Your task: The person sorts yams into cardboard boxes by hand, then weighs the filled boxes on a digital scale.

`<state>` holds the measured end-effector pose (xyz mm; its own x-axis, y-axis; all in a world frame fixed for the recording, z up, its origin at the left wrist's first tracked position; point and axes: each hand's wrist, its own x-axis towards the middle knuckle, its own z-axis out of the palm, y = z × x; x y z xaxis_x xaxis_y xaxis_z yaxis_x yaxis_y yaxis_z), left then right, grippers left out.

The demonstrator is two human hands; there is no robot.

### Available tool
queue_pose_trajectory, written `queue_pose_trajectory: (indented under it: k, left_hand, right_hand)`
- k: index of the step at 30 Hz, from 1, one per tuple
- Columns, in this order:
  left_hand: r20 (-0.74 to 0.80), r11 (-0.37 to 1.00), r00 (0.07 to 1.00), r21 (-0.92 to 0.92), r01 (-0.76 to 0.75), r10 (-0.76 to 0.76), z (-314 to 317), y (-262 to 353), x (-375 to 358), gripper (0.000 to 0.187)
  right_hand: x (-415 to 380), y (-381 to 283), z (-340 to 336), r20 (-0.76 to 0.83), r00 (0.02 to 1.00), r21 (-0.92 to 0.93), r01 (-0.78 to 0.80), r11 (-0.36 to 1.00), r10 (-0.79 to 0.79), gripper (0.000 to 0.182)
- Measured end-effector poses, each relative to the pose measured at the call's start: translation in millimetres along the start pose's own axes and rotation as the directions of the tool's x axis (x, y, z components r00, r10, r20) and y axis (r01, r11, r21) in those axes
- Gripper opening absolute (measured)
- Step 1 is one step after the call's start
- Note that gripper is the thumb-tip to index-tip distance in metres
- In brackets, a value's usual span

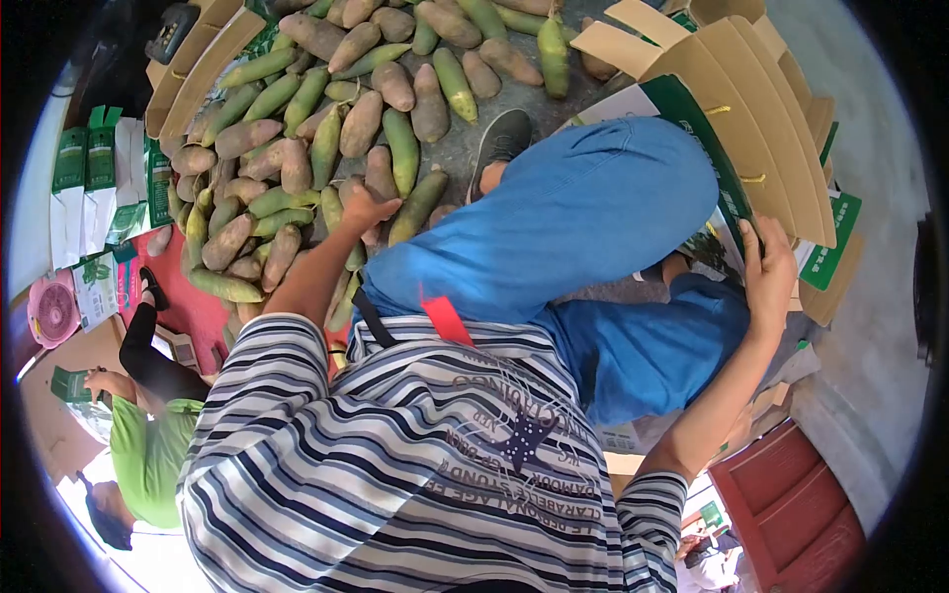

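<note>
Reaching into the pile of green and reddish-brown vegetables (362, 124), my left hand (368, 209) rests beside a reddish-brown one, its fingers bent and pressed near it. What it grips, if anything, is partly hidden under the hand. On the other side, my right hand (769, 259) has its fingers closed on the edge of an open cardboard box (732, 109), whose outer side is green and whose flaps stand up. The box is beside my bent knee, in blue trousers.
Another open carton (203, 74) stands at the upper left. White and green boxes (99, 178) line the left side, above a pink basket (53, 308). A person in a green shirt (148, 460) is at the lower left. A red door (788, 504) is at the lower right.
</note>
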<state>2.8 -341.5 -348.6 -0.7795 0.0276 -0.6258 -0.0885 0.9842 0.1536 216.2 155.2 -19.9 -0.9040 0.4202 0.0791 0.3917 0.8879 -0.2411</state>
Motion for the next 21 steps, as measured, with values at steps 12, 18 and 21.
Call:
queue_pose_trajectory:
  k: [12,18,21]
  left_hand:
    - [0.578,-0.083,0.816,-0.813,0.577,0.01,-39.6,59.0,12.3,0.057]
    - [-0.173,0.277,0.943,-0.927,-0.254,0.285,-138.2,223.8,-84.5,0.064]
    - [-0.549,0.251,0.579,-0.558,-0.791,0.603,-186.8,298.9,-123.2,0.074]
  right_hand:
    - [-2.4,8.3,3.2,-0.042,0.999,-0.024,0.023,0.999,-0.024,0.016]
    - [-4.6,5.0,1.7,-0.041,0.999,-0.022,0.02,1.0,-0.021,0.015]
    - [-5.7,4.8,1.1,-0.044,0.999,-0.023,0.019,1.0,-0.02,0.016]
